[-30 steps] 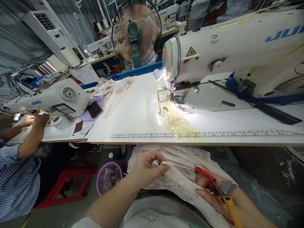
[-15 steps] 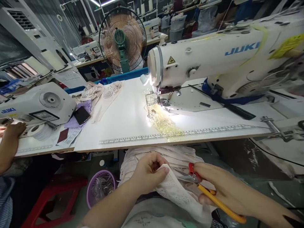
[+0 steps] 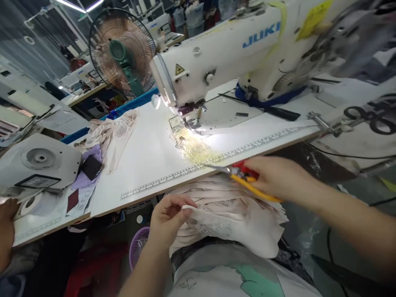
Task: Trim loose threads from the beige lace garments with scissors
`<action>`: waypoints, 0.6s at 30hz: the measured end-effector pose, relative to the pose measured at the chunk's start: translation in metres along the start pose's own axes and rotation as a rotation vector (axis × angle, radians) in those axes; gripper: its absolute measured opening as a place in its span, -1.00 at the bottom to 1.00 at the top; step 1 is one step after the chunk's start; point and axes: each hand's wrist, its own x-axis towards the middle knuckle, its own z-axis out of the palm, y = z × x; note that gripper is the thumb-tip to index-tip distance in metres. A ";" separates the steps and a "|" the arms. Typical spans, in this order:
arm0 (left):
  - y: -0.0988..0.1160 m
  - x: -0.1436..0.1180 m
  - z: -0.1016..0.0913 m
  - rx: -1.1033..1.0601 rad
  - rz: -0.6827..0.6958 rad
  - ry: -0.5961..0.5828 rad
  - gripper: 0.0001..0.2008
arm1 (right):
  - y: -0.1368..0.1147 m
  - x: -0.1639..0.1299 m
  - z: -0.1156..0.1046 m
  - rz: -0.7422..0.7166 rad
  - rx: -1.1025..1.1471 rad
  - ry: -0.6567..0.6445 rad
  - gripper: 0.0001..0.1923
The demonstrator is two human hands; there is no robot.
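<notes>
Meanwhile, my left hand (image 3: 168,216) pinches the edge of the pale fabric stack (image 3: 235,214) lying on my lap below the table (image 3: 148,156). My right hand (image 3: 278,177), arm stretched across, is closed around yellow-handled scissors (image 3: 244,181) at the table's edge, above the stack. A purple basket (image 3: 137,247) sits below, contents unclear.

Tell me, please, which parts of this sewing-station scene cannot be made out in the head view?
- Snips: the handles are hidden in the right hand.
- Fabric pieces: the lower edge is hidden behind the person's body, and the pinched corner by the left hand.
- Sewing machine: the right end is motion-blurred.
- Scissors at the right edge: blurred and cut off.
</notes>
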 end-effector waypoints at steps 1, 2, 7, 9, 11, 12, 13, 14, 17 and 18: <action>0.001 -0.001 -0.001 0.013 0.018 0.029 -0.83 | 0.002 0.011 -0.007 0.059 -0.088 -0.030 -0.59; 0.002 -0.003 -0.001 0.018 0.037 0.052 -0.84 | 0.004 0.023 -0.014 0.085 -0.149 -0.066 -0.56; 0.002 -0.007 -0.005 0.016 0.118 0.087 -0.90 | 0.013 0.072 -0.028 0.065 -0.088 -0.039 -0.79; 0.002 -0.007 -0.007 0.036 0.150 0.064 -0.92 | 0.010 0.072 -0.027 -0.019 -0.023 0.016 -0.83; 0.005 -0.006 -0.009 0.056 0.167 0.044 -0.93 | 0.001 0.058 -0.023 -0.150 0.086 0.068 -0.78; 0.006 -0.005 -0.010 0.063 0.170 0.039 -0.92 | -0.005 0.046 -0.019 -0.233 0.152 0.073 -0.75; 0.007 -0.005 -0.010 0.067 0.171 0.039 -0.92 | -0.011 0.033 -0.014 -0.337 0.251 0.055 -0.75; 0.008 -0.005 -0.010 0.070 0.173 0.038 -0.93 | -0.018 0.020 -0.008 -0.447 0.352 0.005 -0.72; 0.010 -0.003 -0.010 0.080 0.181 0.050 -0.93 | -0.032 -0.013 0.014 -0.632 0.641 -0.173 -0.45; 0.010 -0.003 -0.010 0.087 0.178 0.055 -0.92 | -0.035 -0.019 0.022 -0.628 0.714 -0.209 -0.48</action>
